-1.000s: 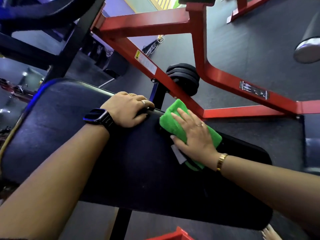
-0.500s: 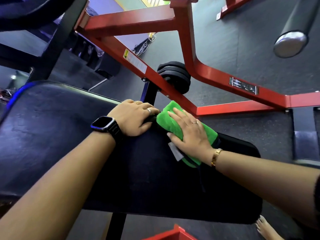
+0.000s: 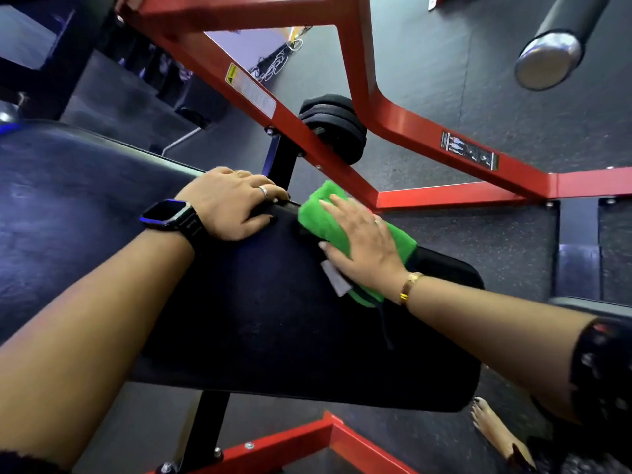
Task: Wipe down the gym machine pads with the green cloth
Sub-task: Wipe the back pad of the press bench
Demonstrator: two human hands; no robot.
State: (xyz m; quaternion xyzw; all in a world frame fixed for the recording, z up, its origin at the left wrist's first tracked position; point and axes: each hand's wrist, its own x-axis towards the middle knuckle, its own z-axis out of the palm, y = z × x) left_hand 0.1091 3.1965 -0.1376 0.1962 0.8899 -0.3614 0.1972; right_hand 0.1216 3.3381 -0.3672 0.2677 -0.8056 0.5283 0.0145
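A long black padded bench pad (image 3: 260,319) runs across the middle of the view. The folded green cloth (image 3: 319,215) lies on the pad's far edge, with a white label sticking out at its near side. My right hand (image 3: 362,241) lies flat on top of the cloth, fingers spread, pressing it onto the pad. My left hand (image 3: 229,203), with a dark smartwatch at the wrist, grips the pad's far edge just left of the cloth, fingers curled over the rim.
The machine's red steel frame (image 3: 403,128) crosses behind the pad, with black weight plates (image 3: 337,128) on a peg. A black roller with a chrome end cap (image 3: 547,59) hangs at the upper right. My bare foot (image 3: 496,436) stands on the dark rubber floor at the lower right.
My right hand and the cloth have slid a little to the left along the pad's far edge, closer to my left hand. The view has shifted, so the frame sits further left.
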